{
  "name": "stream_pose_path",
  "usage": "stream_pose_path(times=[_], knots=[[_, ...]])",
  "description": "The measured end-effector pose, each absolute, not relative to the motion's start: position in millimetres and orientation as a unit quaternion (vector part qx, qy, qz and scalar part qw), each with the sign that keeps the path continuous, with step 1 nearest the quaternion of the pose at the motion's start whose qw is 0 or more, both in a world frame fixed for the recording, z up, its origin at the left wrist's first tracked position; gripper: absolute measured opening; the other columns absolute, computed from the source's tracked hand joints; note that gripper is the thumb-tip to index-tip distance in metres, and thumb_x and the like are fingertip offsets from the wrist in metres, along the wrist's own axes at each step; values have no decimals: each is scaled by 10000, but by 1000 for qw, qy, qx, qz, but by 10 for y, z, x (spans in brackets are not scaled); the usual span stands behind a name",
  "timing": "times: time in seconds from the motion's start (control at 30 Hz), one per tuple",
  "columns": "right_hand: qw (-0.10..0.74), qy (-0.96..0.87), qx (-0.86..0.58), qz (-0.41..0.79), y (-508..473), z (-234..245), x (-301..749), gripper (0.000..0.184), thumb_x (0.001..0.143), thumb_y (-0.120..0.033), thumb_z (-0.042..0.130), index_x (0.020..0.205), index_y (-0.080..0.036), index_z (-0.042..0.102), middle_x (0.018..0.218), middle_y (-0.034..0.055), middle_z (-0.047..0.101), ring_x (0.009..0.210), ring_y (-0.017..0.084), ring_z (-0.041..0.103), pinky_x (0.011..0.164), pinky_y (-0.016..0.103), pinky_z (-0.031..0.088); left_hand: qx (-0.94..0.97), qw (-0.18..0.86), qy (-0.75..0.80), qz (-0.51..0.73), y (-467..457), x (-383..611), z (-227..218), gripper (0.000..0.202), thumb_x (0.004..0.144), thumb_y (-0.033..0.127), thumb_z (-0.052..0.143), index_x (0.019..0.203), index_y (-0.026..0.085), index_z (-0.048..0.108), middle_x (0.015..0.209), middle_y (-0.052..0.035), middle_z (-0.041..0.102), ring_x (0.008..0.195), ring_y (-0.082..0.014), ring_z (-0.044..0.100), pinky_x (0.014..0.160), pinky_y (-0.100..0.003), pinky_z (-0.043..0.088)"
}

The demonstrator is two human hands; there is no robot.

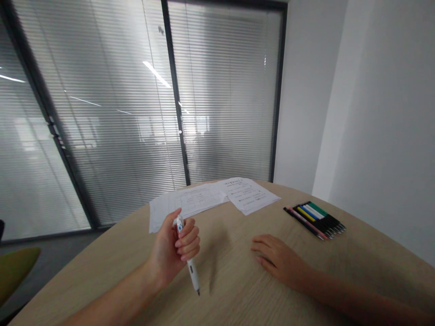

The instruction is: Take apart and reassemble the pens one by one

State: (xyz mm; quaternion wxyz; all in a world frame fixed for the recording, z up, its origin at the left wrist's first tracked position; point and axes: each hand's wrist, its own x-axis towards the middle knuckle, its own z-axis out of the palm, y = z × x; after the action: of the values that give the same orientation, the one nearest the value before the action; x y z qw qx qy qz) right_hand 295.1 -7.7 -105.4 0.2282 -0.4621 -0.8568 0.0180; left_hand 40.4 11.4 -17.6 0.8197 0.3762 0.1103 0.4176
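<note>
Head view, near side of the tabletop (pixel 102 258): what is gripped there?

A white pen (pixel 193 272), left of centre, is held in the left hand (pixel 178 244). The fingers are wrapped tightly around its barrel, the thumb is laid along the upper end, and the dark tip is pointed down and slightly right, toward the near side.

And how is the right hand (pixel 277 258) placed?

Palm down on the wood, right of centre, with the grip loosened and the fingers stretched forward.

What is seen beyond?

Just past it, to the right, a row of pens (pixel 314 220) is laid side by side, with black, pink, yellow, blue, white and green shown. Farther off, white sheets (pixel 190 201) are spread at left, partly overlapped by a printed page (pixel 251 197).

And farthest?

Glass panels are backed by blinds (pixel 224 90), flanked at right by a white wall (pixel 384 136).
</note>
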Motion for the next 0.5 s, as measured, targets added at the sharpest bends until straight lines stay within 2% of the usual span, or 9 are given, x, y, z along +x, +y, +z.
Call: stream_pose_path(times=[0.2,0.5], knots=[[221,-859,-462,20,-84,-1033,2941,261,786,-182,435,1001,-171,582,1094,94,550,1023,200,473,904,362,358,379,832,80,397,92,423,-225,417,692,290,485,413,181,196,356,95,119,301,-24,86,277,-133,164],[233,-860,-455,0,-69,-1042,2936,245,784,-174,442,986,-165,580,1062,87,559,989,188,479,886,345,360,318,862,96,382,-171,611,-269,464,718,445,499,423,170,270,359,95,176,293,-18,130,283,-129,181]])
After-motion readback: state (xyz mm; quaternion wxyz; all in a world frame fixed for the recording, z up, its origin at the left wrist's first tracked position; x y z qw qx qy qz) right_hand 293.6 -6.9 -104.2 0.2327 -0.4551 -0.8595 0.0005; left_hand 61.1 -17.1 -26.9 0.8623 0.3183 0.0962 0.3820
